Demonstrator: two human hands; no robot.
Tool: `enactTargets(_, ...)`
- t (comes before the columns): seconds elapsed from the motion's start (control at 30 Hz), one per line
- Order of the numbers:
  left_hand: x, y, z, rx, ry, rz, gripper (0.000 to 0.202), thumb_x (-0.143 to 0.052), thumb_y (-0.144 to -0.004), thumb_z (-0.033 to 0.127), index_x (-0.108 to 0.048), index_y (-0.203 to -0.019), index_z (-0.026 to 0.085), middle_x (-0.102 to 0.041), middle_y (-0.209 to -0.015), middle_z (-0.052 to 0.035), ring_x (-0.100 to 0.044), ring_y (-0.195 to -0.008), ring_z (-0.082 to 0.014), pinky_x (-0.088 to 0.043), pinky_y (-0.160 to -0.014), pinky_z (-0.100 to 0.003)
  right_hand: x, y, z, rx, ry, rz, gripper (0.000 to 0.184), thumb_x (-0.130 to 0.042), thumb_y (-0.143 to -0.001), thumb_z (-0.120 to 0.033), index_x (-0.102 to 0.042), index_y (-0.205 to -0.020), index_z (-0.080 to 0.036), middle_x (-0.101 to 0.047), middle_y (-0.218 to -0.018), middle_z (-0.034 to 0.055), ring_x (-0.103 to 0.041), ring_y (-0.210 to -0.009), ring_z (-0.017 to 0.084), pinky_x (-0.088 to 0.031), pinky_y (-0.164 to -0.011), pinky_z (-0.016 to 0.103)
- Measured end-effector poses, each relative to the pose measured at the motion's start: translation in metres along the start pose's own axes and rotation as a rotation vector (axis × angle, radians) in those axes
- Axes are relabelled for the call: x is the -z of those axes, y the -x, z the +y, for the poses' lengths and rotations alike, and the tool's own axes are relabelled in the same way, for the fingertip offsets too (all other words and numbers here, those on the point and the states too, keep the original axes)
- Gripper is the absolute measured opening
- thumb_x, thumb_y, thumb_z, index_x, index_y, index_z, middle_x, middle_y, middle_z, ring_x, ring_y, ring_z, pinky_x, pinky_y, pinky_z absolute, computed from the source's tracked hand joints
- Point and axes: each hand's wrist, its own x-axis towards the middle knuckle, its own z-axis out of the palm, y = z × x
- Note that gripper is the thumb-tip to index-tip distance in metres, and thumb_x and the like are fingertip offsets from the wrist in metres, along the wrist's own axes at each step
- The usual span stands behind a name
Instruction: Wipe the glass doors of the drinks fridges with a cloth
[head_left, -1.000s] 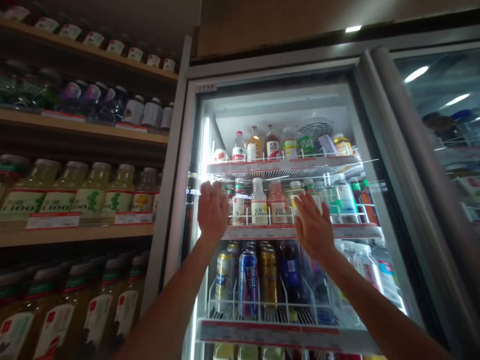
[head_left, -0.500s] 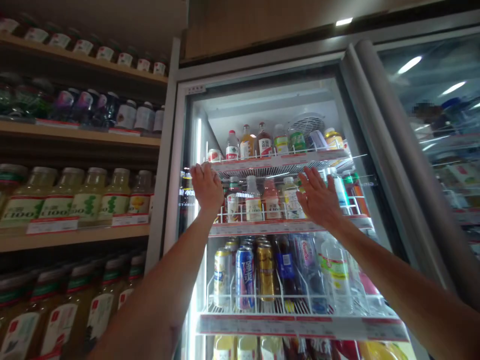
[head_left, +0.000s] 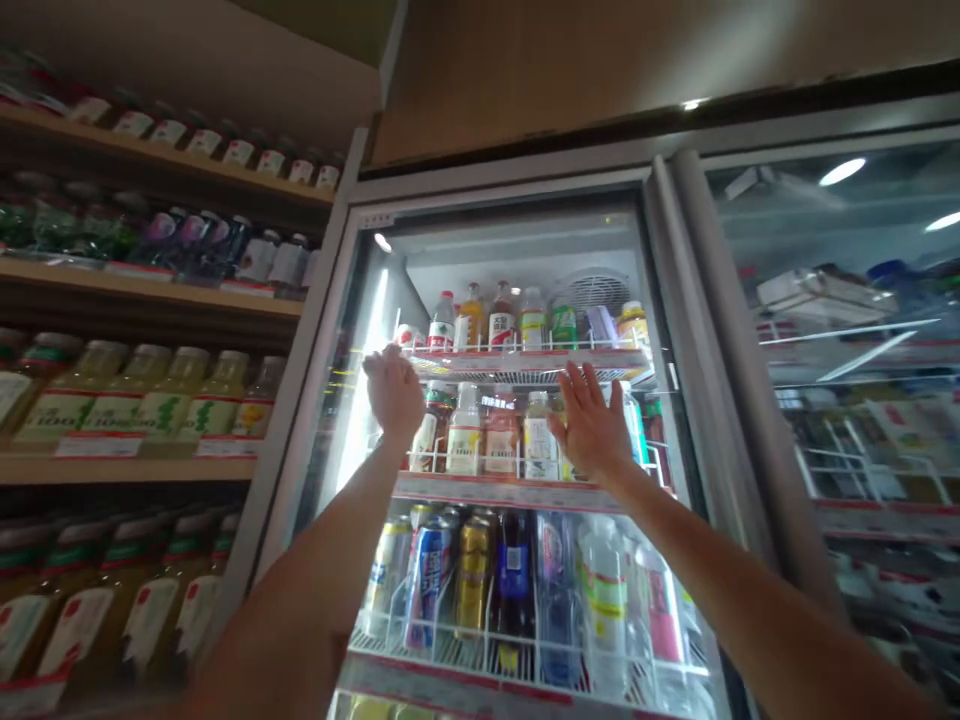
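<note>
Both my arms reach up to the glass door [head_left: 495, 190] of a lit drinks fridge. My left hand [head_left: 395, 398] is at the left side of the glass, level with the upper racks. Its fingers are bunched together; a pale patch shows at their tips, and whether that is a thing held or a reflection is unclear. Flat, with fingers spread, my right hand [head_left: 596, 425] is at or against the glass and holds nothing. Behind the glass stand a pink-drink bottle [head_left: 501, 440], a white-capped bottle [head_left: 465, 435] and, lower, a blue can [head_left: 428, 580].
To the left, wooden shelves [head_left: 150, 468] carry rows of bottled drinks. A metal door frame [head_left: 694, 330] separates this door from a second glass-fronted fridge [head_left: 862, 420] on the right. A brown panel [head_left: 600, 60] runs above the fridge.
The view has shifted, with more of the upper panel and the right-hand fridge in sight. Both hands keep nearly the same poses and sit slightly lower and further left in the picture.
</note>
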Motion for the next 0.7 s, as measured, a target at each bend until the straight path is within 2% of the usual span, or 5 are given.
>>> enactTargets(0.13, -0.023, 0.027, 0.054, -0.111, -0.041, -0.069, 0.044, -0.032, -0.091, 0.034, -0.043, -0.130, 0.016, -0.039, -0.142, -0.0124, -0.022, -0.138, -0.0248, -0.026, -0.111, -0.047, 0.003, 0.000, 0.000, 0.022, -0.058, -0.004, 0.059, -0.027, -0.092, -0.041, -0.019, -0.145, -0.017, -0.024, -0.151, 0.0097, -0.015, -0.140, 0.027, -0.016, -0.109, 0.059)
enactTargets(0.23, -0.019, 0.028, 0.052, -0.220, -0.028, -0.180, 0.044, -0.031, -0.092, 0.037, -0.044, -0.130, 0.020, -0.043, -0.141, -0.0086, -0.026, -0.137, -0.0219, -0.029, -0.110, -0.044, 0.004, 0.000, 0.002, 0.043, -0.093, -0.004, 0.058, -0.029, -0.092, -0.040, -0.021, -0.144, -0.018, -0.024, -0.151, 0.0099, -0.016, -0.140, 0.028, -0.017, -0.109, 0.059)
enactTargets(0.4, -0.009, 0.023, 0.037, 0.085, -0.080, 0.044, 0.048, -0.026, -0.093, 0.036, -0.041, -0.131, 0.011, -0.044, -0.137, -0.0165, -0.027, -0.136, -0.0246, -0.024, -0.111, -0.051, 0.003, 0.002, 0.006, 0.060, -0.144, 0.023, 0.059, -0.025, -0.092, -0.041, -0.018, -0.146, -0.017, -0.025, -0.150, 0.0112, -0.015, -0.140, 0.028, -0.014, -0.109, 0.060)
enactTargets(0.57, -0.028, 0.051, 0.092, -0.279, -0.002, -0.187, 0.044, -0.029, -0.093, 0.033, -0.042, -0.132, 0.017, -0.042, -0.141, -0.0090, -0.021, -0.139, -0.0193, -0.027, -0.112, -0.041, 0.006, 0.003, 0.018, 0.135, -0.145, -0.001, 0.060, -0.028, -0.091, -0.043, -0.019, -0.145, -0.019, -0.025, -0.151, 0.0096, -0.017, -0.140, 0.027, -0.011, -0.109, 0.060)
enactTargets(0.7, -0.019, 0.062, 0.091, -0.219, -0.023, -0.180, 0.044, -0.030, -0.093, 0.034, -0.042, -0.132, 0.016, -0.040, -0.142, -0.0111, -0.023, -0.138, -0.0202, -0.028, -0.111, -0.041, 0.010, 0.004, 0.026, 0.164, -0.123, -0.037, 0.058, -0.028, -0.091, -0.041, -0.022, -0.144, -0.018, -0.025, -0.151, 0.0097, -0.017, -0.140, 0.026, -0.011, -0.109, 0.060)
